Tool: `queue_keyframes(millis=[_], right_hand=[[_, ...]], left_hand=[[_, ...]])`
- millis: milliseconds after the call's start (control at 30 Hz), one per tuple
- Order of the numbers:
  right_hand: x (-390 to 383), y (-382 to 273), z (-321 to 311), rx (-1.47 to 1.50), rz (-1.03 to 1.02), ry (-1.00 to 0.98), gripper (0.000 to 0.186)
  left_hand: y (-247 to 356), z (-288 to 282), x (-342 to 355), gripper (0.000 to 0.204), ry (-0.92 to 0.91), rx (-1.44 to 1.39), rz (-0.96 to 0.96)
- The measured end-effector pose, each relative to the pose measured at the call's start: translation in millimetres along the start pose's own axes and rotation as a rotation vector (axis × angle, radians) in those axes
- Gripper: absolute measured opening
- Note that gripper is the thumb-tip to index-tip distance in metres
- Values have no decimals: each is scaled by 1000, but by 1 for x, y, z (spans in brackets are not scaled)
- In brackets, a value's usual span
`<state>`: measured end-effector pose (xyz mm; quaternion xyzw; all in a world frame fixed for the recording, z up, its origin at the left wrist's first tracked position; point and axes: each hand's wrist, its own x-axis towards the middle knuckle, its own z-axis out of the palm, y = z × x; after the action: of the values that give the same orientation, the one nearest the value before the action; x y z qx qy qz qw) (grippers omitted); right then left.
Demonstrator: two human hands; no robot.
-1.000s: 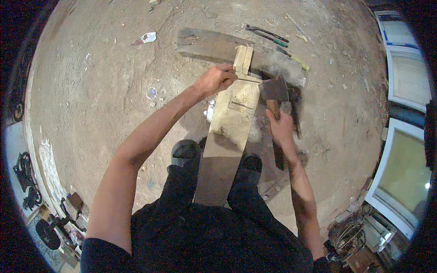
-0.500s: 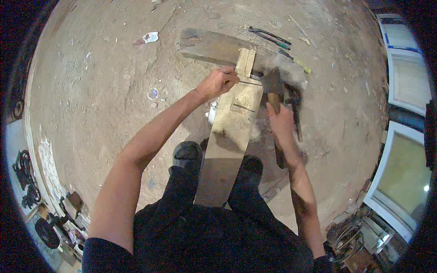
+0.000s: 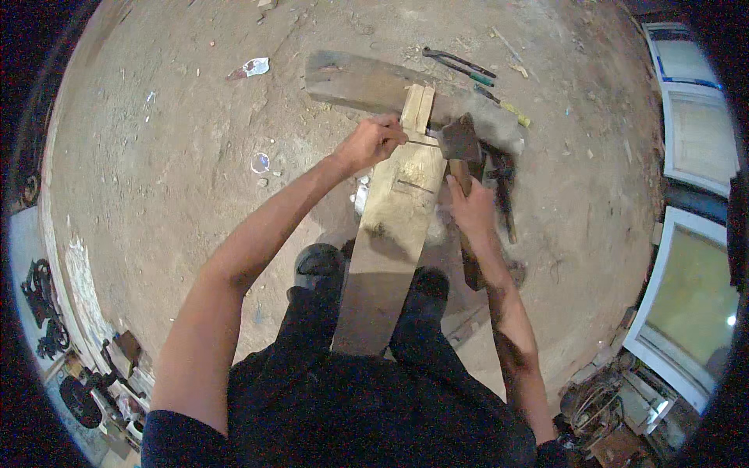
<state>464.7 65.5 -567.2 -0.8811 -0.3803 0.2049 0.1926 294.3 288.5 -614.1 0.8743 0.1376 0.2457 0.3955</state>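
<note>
A long pale wooden board (image 3: pixel 394 218) runs from between my legs away from me, with a narrow tongue (image 3: pixel 419 105) at its far end. My left hand (image 3: pixel 373 144) is closed in a pinch at the board's far left edge, at the end of a thin dark rod (image 3: pixel 424 143) like a long nail, lying crosswise. A similar dark rod (image 3: pixel 416 186) lies nearer me on the wood. In my right hand (image 3: pixel 473 207) is a hatchet, gripped by its wooden handle close below the head (image 3: pixel 460 140). The hatchet head is beside the board's right edge, close to the first rod.
A weathered thick plank (image 3: pixel 351 82) lies crosswise under the board's far end. Beyond it are pincers (image 3: pixel 460 64) and a yellow-handled tool (image 3: pixel 503 104). Dark tools (image 3: pixel 503 187) lie right of the board. Framed window panes (image 3: pixel 686 288) stand at the right; clutter lines the lower left.
The hatchet and my right hand have shifted slightly left, bringing the head closer to the board. My left hand keeps its pinch at the edge. The whole view has moved a little.
</note>
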Motion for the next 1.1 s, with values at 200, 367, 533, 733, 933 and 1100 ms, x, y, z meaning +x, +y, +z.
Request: queue_keyframes(millis=[200,367,533,733,933,1100], right_hand=[[-4,-19,-17,17,-222,198,44],[6,-10,4,-152,-143,28,44],[11,-18,-8,34,-97,90,42],[6,-23,-12,14,-210,70,43],[16,-27,4,-107,-162,42,51],[9,-43,-14,76,-129,57,50]], left_hand=[[-3,0,-3,21,31,4,-1],[12,2,-3,18,124,-9,-71],[16,6,-7,22,191,-76,-121],[24,6,-11,27,203,-145,-236],[20,10,-9,34,235,-265,-353],[22,6,-11,35,248,-299,-376]])
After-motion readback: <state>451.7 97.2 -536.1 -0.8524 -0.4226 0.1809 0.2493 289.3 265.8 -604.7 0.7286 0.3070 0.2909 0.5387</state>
